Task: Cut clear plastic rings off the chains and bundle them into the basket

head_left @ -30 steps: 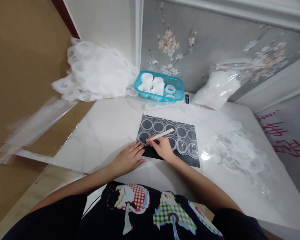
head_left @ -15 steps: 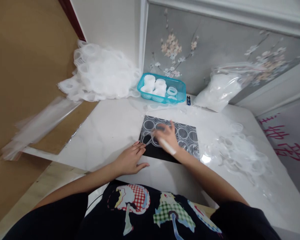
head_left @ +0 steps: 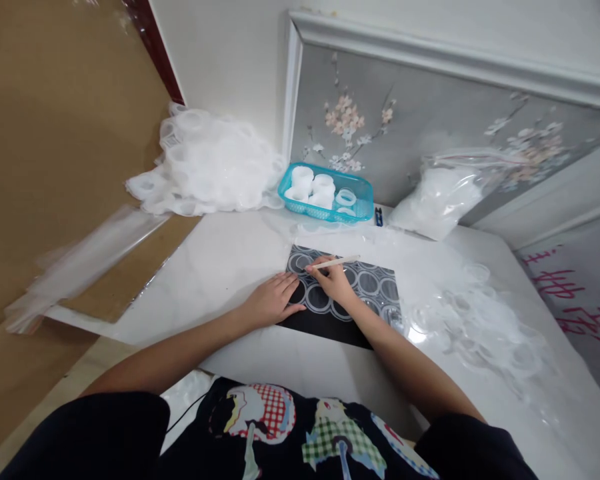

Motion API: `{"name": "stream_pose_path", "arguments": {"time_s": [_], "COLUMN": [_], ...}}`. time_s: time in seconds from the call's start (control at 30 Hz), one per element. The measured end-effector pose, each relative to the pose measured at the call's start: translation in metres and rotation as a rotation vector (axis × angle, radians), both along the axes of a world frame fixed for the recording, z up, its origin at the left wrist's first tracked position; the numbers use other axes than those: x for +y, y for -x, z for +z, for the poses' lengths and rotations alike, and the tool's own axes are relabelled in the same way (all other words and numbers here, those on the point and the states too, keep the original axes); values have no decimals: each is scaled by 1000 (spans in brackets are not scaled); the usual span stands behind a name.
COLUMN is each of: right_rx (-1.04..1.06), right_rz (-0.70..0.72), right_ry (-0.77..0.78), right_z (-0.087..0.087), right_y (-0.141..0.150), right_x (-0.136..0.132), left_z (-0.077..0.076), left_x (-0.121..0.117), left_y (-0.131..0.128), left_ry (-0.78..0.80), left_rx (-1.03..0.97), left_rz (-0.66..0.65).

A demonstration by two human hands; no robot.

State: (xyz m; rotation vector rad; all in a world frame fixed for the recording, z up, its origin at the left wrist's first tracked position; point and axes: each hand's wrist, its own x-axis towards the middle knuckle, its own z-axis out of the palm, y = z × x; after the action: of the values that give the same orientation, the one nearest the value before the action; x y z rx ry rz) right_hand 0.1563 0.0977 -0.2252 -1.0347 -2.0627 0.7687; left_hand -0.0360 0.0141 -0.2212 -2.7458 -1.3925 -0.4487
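A clear sheet with rows of translucent rings (head_left: 369, 283) lies on a black mat (head_left: 325, 328) on the white table. My left hand (head_left: 273, 300) rests flat at the left edge of the mat, fingers stretched out and thumb apart. Between the fingers of my right hand (head_left: 333, 279) is a thin pale pen-like stick (head_left: 341, 261), its far end pointing right. Its lower end is by the rings in the upper left of the sheet; whether it touches them I cannot tell.
Behind the mat stands a blue basket (head_left: 325, 217) with stacked white rings. A heap of ring sheets (head_left: 220, 167) sits at the back left, a filled plastic bag (head_left: 437, 193) at the back right. Translucent scraps (head_left: 490, 327) cover the table's right side.
My right hand has turned, and the stick that lay low along the palm now points up and right. My left hand stays flat at the edge. The whole view has shifted slightly.
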Motion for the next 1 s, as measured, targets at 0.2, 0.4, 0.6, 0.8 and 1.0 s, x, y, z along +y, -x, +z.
{"name": "stream_pose_path", "arguments": {"time_s": [0.2,0.4,0.6,0.8,1.0], "right_rx": [-32,7,3,-56,-328], "right_rz": [-33,7,-25,-48,66], "right_ry": [2,45,-34,-69,-326], "right_z": [0,0,-4,-9,-5], "right_y": [1,1,1,-2,2], "right_x": [1,2,0,3,-20], "left_z": [-2,-4,-3,-3,3], "left_x": [-3,-4,-4,-3,-1], "left_y": [2,1,2,2,4], "left_ry": [-16,-17,2,16,109], "left_rx": [-13,-13,-34,-43,-43], "left_rz": [-5,-2,1,6,-4]}}
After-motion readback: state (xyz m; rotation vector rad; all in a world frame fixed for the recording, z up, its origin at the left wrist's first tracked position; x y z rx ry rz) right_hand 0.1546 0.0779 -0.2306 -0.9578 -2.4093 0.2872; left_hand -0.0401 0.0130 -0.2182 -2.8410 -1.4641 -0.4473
